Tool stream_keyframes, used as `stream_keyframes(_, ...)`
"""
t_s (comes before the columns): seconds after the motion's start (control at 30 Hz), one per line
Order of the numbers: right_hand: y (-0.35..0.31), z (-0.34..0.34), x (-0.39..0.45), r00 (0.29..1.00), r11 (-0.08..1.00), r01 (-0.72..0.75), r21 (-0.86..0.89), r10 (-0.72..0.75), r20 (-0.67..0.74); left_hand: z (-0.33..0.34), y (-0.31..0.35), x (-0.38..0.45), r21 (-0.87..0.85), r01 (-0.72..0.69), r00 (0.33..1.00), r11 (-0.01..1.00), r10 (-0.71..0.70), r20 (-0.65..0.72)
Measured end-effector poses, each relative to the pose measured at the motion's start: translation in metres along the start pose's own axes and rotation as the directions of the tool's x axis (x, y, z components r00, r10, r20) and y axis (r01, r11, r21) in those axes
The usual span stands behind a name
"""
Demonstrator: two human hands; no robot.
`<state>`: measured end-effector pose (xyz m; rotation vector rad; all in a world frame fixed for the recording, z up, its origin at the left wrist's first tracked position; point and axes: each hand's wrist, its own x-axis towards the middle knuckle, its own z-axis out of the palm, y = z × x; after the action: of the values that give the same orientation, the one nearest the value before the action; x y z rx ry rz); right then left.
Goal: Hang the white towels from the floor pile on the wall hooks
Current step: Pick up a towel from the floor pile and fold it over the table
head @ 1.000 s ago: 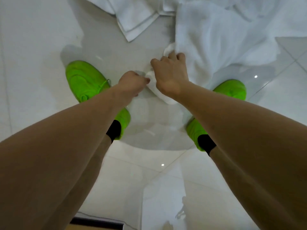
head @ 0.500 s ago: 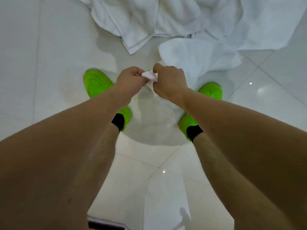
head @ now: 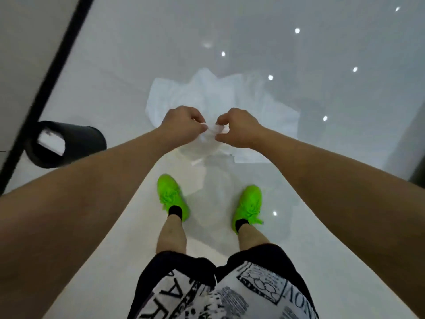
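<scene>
Both of your hands, the left hand (head: 184, 125) and the right hand (head: 236, 127), pinched one edge of a white towel (head: 213, 143) at mid-frame, and it draped down toward your green shoes (head: 172, 196). Half a second before, you were bent low over the floor pile (head: 202, 97); here you had straightened, so the pile sat farther off in the upper centre and the towel was mostly lifted clear, ready to carry. No wall hooks showed. A black bin (head: 69, 143) stood at left. Your shorts (head: 220, 291) carried print, partly legible as "AR" and "NON".
</scene>
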<state>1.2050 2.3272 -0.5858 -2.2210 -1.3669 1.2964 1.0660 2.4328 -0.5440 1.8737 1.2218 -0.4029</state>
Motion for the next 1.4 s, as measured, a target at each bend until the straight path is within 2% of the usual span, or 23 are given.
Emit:
stream_keyframes(0.13,-0.073,-0.115,-0.055,0.996,0.994,0.093,-0.057,-0.094,-0.009,-0.077,0.072,-0.061,0.123,-0.125,0.981,0.985,0.141,-0.130)
stream_keyframes(0.23,-0.131,-0.187,-0.096,0.986,0.990,0.141,0.009,-0.139,-0.091,-0.136,0.115,-0.100,0.144,-0.201,0.937,0.969,0.233,-0.259)
stream_keyframes(0.3,-0.165,-0.225,-0.124,0.970,0.983,0.180,0.026,-0.173,-0.170,-0.177,0.143,-0.124,0.164,-0.262,0.886,0.951,0.304,-0.349)
stream_keyframes(0.47,-0.216,-0.290,-0.191,0.907,0.975,0.204,-0.089,-0.222,-0.357,-0.263,0.199,-0.179,0.196,-0.408,0.726,0.891,0.448,-0.522)
stream_keyframes(0.63,-0.215,-0.318,-0.255,0.896,0.975,-0.007,-0.220,-0.092,-0.435,-0.316,0.214,-0.225,0.215,-0.457,0.572,0.863,0.470,-0.672)
stream_keyframes(0.8,-0.211,-0.330,-0.322,0.796,0.932,-0.254,-0.257,0.051,-0.603,-0.337,0.209,-0.262,0.203,-0.434,0.499,0.878,0.422,-0.757)
stream_keyframes(0.87,-0.216,-0.329,-0.350,0.719,0.941,-0.276,-0.196,0.067,-0.692,-0.334,0.218,-0.276,0.240,-0.459,0.580,0.856,0.493,-0.649)
stream_keyframes(0.93,-0.229,-0.325,-0.373,0.619,0.972,-0.203,-0.116,0.036,-0.784,-0.315,0.236,-0.295,0.247,-0.583,0.668,0.774,0.630,-0.396)
stream_keyframes(0.97,-0.239,-0.321,-0.383,0.577,0.985,-0.154,-0.083,0.021,-0.816,-0.299,0.246,-0.307,0.206,-0.657,0.679,0.725,0.688,-0.256)
stream_keyframes(1.03,-0.257,-0.309,-0.403,0.535,0.993,-0.098,-0.061,0.001,-0.845,-0.260,0.268,-0.335,0.112,-0.770,0.627,0.628,0.777,-0.050)
stream_keyframes(1.07,-0.263,-0.302,-0.412,0.519,0.994,-0.095,-0.061,-0.002,-0.855,-0.240,0.279,-0.347,0.059,-0.812,0.582,0.581,0.813,0.002)
stream_keyframes(1.13,-0.262,-0.287,-0.435,0.451,0.995,-0.094,-0.022,0.023,-0.892,-0.203,0.297,-0.368,-0.043,-0.857,0.514,0.514,0.858,0.010)
stream_keyframes(1.2,-0.248,-0.275,-0.464,0.366,0.991,-0.130,0.041,0.087,-0.927,-0.177,0.310,-0.388,-0.071,-0.877,0.477,0.475,0.879,-0.010)
stream_keyframes(1.33,-0.189,-0.250,-0.536,0.285,0.931,-0.343,0.122,0.227,-0.931,-0.136,0.330,-0.424,-0.063,-0.885,0.465,0.461,0.882,-0.074)
stream_keyframes(1.4,-0.156,-0.235,-0.570,0.242,0.938,-0.285,0.198,0.270,-0.932,-0.110,0.341,-0.445,-0.092,-0.886,0.459,0.454,0.888,-0.035)
